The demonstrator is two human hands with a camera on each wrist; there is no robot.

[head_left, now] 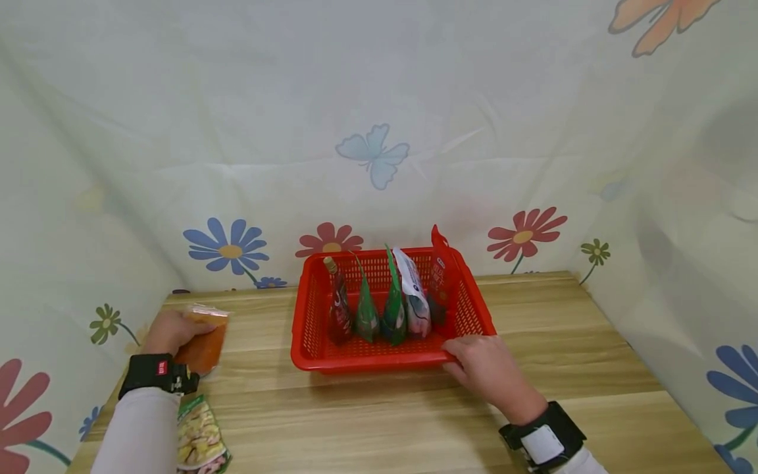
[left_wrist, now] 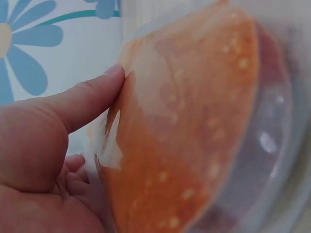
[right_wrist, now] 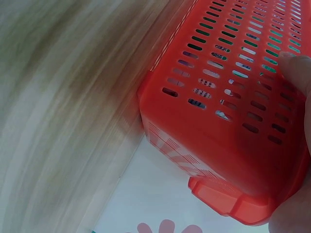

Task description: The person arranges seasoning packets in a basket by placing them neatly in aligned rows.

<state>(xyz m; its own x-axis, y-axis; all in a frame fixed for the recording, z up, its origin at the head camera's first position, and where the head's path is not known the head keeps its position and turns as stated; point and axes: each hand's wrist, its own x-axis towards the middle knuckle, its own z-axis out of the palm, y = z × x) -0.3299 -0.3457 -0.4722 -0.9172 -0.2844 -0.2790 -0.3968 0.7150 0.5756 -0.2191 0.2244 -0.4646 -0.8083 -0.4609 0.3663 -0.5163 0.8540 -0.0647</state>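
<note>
At the left of the table, my left hand pinches a clear zip bag with orange contents; in the left wrist view the thumb lies on the near face of the bag and other fingers are partly hidden behind it. My right hand grips the front right corner of a red plastic basket. The right wrist view shows fingers against the basket's slotted wall. Inside stand a dark bottle, two green packets, a white bag and a red bag.
A green and yellow food packet lies on the wooden table, close to the left forearm. Behind the basket and along both sides hangs a flower-printed cloth.
</note>
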